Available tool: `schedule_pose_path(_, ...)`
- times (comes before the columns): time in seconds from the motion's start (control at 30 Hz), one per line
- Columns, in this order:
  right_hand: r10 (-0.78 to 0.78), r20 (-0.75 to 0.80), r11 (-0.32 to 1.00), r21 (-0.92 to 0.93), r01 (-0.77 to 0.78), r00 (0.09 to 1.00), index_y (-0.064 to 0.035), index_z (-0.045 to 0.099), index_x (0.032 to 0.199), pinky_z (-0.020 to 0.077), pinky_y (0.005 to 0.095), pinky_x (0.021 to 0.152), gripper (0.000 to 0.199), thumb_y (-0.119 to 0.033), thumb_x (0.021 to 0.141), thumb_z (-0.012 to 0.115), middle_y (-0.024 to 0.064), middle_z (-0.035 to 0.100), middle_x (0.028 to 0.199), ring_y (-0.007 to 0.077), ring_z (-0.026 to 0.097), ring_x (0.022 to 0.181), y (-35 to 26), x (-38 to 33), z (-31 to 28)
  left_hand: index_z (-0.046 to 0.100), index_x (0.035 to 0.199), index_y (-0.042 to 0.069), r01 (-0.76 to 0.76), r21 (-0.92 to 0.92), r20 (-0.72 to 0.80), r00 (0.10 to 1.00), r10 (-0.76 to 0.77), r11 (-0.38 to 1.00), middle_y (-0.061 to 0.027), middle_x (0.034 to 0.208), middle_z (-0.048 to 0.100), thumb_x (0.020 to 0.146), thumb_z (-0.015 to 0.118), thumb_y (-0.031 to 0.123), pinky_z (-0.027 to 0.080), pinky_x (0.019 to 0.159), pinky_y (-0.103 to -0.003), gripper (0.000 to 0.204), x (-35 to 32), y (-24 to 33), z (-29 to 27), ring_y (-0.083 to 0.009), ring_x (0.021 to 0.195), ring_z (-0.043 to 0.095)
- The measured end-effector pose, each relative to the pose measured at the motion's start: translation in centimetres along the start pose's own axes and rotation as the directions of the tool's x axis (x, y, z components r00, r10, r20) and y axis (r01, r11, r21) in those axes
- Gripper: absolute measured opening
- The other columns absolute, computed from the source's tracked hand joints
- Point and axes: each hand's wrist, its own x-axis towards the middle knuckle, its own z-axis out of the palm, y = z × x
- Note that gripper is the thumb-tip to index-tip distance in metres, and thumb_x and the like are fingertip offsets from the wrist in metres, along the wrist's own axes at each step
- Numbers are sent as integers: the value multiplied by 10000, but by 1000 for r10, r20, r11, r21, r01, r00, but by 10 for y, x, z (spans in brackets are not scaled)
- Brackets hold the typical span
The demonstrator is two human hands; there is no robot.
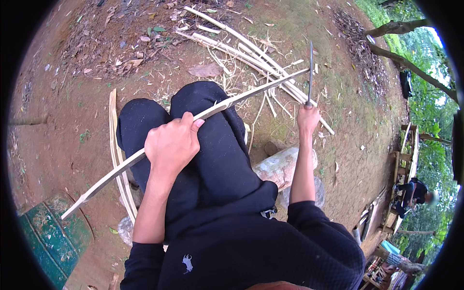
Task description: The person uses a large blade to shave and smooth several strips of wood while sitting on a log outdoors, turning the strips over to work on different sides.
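My left hand is closed around a long split strip of wood or bamboo, which slants across my thighs from lower left to upper right. In my right hand, out to the right, is the handle of a long, thin-bladed knife. Its blade points away from me, edge-on to view. The strip's far end meets the blade or overlaps it; actual contact is hard to tell. Both my knees, in dark trousers, lie beneath the strip.
Split strips and curled shavings litter the ground ahead. More strips lie left of my legs. A thick log is by my right thigh, a green panel at lower left. Another person is far right, near a wooden bench.
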Motion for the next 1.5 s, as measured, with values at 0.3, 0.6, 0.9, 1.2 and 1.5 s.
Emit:
schedule_pose_path(0.3, -386, 90, 853, 413, 319, 918, -15, 591, 701, 541, 426, 535, 182, -128, 818, 674, 157, 672, 621, 265, 680, 542, -89, -103, -33, 577, 805, 68, 50, -78, 72, 996, -44, 996, -127, 642, 640, 1013, 557, 355, 496, 530, -477, 355, 1, 4, -4, -361, 595, 658)
schedule_pose_path(0.6, 303, 223, 834, 408, -371, 926, -10, 587, 671, 458, 353, 424, 254, -176, 858, 632, 70, 553, 550, 179, 550, 434, 43, 19, 24, 643, 835, 65, 15, -45, 49, 999, -13, 999, -132, 630, 663, 1010, 561, 340, 540, 545, -444, 336, 1, -2, -9, -331, 598, 692)
schedule_pose_path(0.9, 252, 342, 478, 769, -424, 905, -64, 489, 627, 370, 294, 379, 250, -41, 848, 604, 7, 481, 522, 122, 475, 403, -29, -68, -38, 684, 884, -3, 231, -271, 168, 967, -190, 935, -264, 801, 677, 1023, 509, 333, 511, 749, -557, 404, 27, -6, -31, -473, 811, 662)
schedule_pose_path(1.2, -279, 133, 734, 668, 122, 951, -50, 570, 721, 431, 357, 454, 187, -82, 827, 721, 22, 577, 558, 130, 565, 489, -98, -129, -72, 683, 776, -36, 196, -222, 212, 966, -149, 955, -291, 787, 673, 1028, 448, 248, 552, 772, -545, 446, 26, 3, -22, -470, 793, 677)
schedule_pose_path(1.5, -503, 86, 735, 566, 374, 860, -68, 591, 763, 507, 451, 534, 174, -149, 721, 740, 143, 627, 617, 370, 655, 578, -158, -135, -85, 661, 767, -37, 157, -271, 215, 972, -99, 950, -282, 763, 659, 1029, 453, 232, 538, 741, -547, 429, 2, 1, -9, -472, 764, 657)
